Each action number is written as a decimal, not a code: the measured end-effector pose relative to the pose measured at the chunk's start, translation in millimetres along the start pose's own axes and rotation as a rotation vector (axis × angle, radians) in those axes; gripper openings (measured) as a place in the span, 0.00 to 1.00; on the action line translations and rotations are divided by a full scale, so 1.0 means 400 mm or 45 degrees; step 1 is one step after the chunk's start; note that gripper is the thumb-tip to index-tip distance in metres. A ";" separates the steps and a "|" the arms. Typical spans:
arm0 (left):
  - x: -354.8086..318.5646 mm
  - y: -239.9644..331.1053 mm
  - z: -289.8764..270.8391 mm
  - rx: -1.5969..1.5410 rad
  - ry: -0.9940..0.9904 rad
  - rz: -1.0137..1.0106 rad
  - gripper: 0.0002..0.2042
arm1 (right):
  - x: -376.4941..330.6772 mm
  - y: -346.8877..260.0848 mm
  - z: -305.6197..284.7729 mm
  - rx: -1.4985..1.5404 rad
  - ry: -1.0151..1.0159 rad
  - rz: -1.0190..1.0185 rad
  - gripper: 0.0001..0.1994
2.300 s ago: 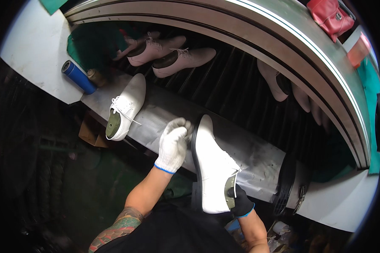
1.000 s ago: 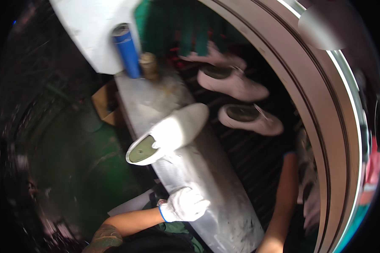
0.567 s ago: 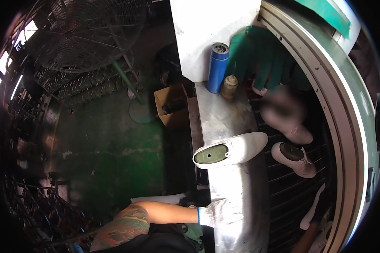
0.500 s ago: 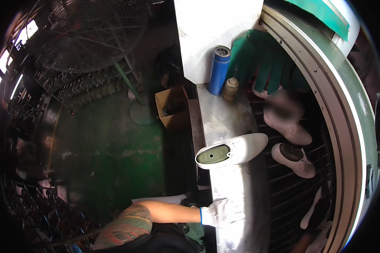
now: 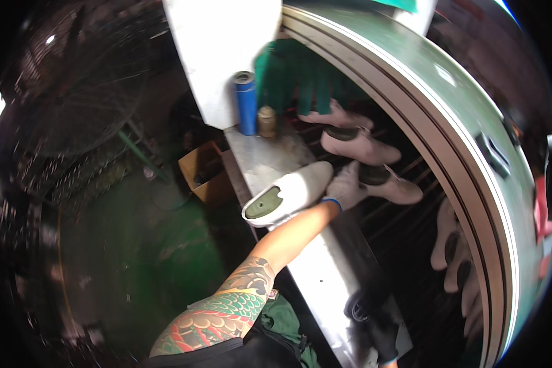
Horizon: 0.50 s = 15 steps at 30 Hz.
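Note:
A white lace-up shoe (image 5: 310, 184) with a green insole lies across the metal ledge. My left hand (image 5: 348, 186), in a white glove with a blue cuff, reaches past it. Its fingers are closed at the heel of another pale shoe (image 5: 398, 189) on the dark slatted conveyor. My right hand (image 5: 377, 328), in a dark glove, is low in the view over the ledge. Motion blurs its fingers, and I cannot make out whether it holds anything.
A blue cylinder (image 5: 246, 104) and a small tan bottle (image 5: 267, 121) stand at the ledge's far end. Several pale shoes (image 5: 359, 146) sit on the conveyor near green hanging strips (image 5: 300, 76). An open cardboard box (image 5: 211, 184) and a large fan (image 5: 86, 104) are left.
My left hand has moved from the near ledge far and right to a shoe on the conveyor. My dark-gloved right hand has come over the ledge. The view has turned right.

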<state>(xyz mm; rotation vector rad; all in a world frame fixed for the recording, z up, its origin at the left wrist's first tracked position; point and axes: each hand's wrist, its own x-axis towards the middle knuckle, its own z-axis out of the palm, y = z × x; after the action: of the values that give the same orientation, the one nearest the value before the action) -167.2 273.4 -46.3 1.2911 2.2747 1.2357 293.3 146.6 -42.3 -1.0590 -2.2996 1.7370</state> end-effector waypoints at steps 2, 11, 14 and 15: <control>-0.008 0.017 0.029 0.158 0.072 0.089 0.35 | 0.051 -0.023 -0.028 0.124 0.284 0.008 0.21; -0.034 0.012 -0.003 0.049 -0.360 0.469 0.35 | 0.217 -0.090 -0.057 0.400 0.757 -0.135 0.22; -0.006 0.083 -0.044 0.132 -0.584 0.368 0.41 | 0.234 -0.100 -0.057 0.435 0.784 -0.158 0.22; -0.001 0.101 -0.057 0.176 -0.644 0.323 0.43 | 0.236 -0.102 -0.059 0.444 0.791 -0.167 0.22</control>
<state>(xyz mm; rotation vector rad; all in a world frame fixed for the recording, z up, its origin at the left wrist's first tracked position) -156.3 270.4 -1.4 1.7490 1.8984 0.7097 212.7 213.6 -30.0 -1.1364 -1.5884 1.4187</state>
